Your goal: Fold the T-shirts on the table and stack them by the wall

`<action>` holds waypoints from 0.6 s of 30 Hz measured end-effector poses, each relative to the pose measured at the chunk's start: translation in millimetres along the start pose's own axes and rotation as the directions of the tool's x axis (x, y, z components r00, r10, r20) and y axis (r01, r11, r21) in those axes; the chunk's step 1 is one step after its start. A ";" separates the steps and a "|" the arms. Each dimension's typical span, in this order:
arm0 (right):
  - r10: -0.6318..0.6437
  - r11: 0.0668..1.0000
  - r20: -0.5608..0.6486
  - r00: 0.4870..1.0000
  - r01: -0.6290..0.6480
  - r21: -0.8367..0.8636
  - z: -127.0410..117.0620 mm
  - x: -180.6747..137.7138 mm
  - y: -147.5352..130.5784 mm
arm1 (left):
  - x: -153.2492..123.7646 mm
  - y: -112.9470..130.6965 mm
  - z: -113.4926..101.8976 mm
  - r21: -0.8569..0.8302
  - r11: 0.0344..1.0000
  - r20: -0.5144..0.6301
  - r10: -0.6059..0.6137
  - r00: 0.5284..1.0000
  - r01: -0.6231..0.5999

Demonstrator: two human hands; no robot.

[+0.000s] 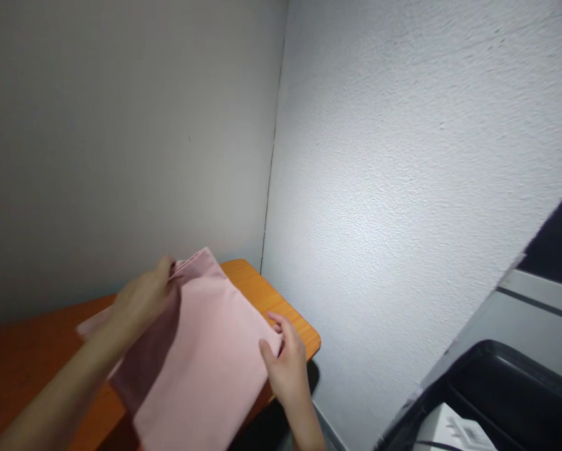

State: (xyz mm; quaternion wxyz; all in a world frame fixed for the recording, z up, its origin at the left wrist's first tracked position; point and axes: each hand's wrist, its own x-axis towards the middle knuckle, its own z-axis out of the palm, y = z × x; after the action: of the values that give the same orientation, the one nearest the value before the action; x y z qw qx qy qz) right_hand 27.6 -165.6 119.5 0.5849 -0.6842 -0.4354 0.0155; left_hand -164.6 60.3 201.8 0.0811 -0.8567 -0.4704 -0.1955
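Plainly, the relation that counts is the span between the two hands, with the pink cloth point(210, 357) reaching from one to the other; it is held up over the near right part of the wooden table point(245, 279), one broad panel facing the person and a darker, shaded fold opening on its left. The left hand point(156, 285) is at the upper left of that panel, its fingers closed on a bunched edge just beside the topmost corner; motion blur and the hand itself hide how each fingertip sits. The right hand point(285, 363) is lower and farther right, at the panel's right corner; thumb on the near face, fingers beyond the edge, it seems to pinch that corner, with the foremost finger reaching a little past it. Between the two grips the upper edge slants down from left to right; the panel hangs from it toward the person and passes out of the bottom of the view, so its long axis cannot be told. Neither hand is nearer, as both touch the cloth; from the right fingers it lies to the left, from the left fingers mostly downward and to the right.
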 end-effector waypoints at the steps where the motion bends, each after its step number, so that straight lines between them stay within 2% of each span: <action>1: 0.009 0.999 -0.053 0.999 -0.011 -0.035 -6.6 8.0 11.2 | 13.2 20.6 -6.2 -0.039 0.995 -0.080 0.084 0.993 -0.088; 3: 0.032 0.991 -0.139 0.990 -0.050 -0.127 -17.8 19.4 43.1 | 22.3 58.6 -4.6 -0.064 0.978 -0.151 0.188 0.970 -0.200; 4: 0.046 0.980 -0.174 0.984 -0.077 -0.181 -22.4 22.2 62.1 | 17.2 74.9 3.0 -0.096 0.966 -0.131 0.227 0.965 -0.240; 6: 0.090 0.945 -0.218 0.972 -0.153 -0.289 -29.3 22.5 100.9 | -9.1 100.8 28.0 -0.218 0.930 0.004 0.304 0.953 -0.296; 8: 0.135 0.903 -0.230 0.964 -0.215 -0.372 -32.8 18.3 134.1 | -47.0 118.9 57.3 -0.319 0.898 0.161 0.366 0.917 -0.303; 10: 0.146 0.877 -0.239 0.960 -0.237 -0.418 -33.7 13.4 156.3 | -83.4 130.9 81.4 -0.365 0.889 0.340 0.403 0.849 -0.276; 12: 0.126 0.872 -0.241 0.962 -0.223 -0.435 -34.0 10.9 166.6 | -109.7 139.1 96.3 -0.377 0.898 0.456 0.393 0.798 -0.227; 13: 0.112 0.876 -0.234 0.966 -0.207 -0.436 -34.5 11.1 168.3 | -118.1 142.1 100.7 -0.376 0.903 0.482 0.380 0.789 -0.206; 18: 0.070 0.894 -0.209 0.975 -0.154 -0.420 -43.5 25.1 170.3 | -129.6 153.1 116.5 -0.414 0.894 0.421 0.354 0.835 -0.171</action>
State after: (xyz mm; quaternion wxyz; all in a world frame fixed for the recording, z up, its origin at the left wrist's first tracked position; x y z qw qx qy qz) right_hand 164.7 -173.6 6.9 0.4546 -0.8195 -0.3303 -0.1127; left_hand -68.5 -85.9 49.3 -0.1712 -0.9351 -0.3072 -0.0437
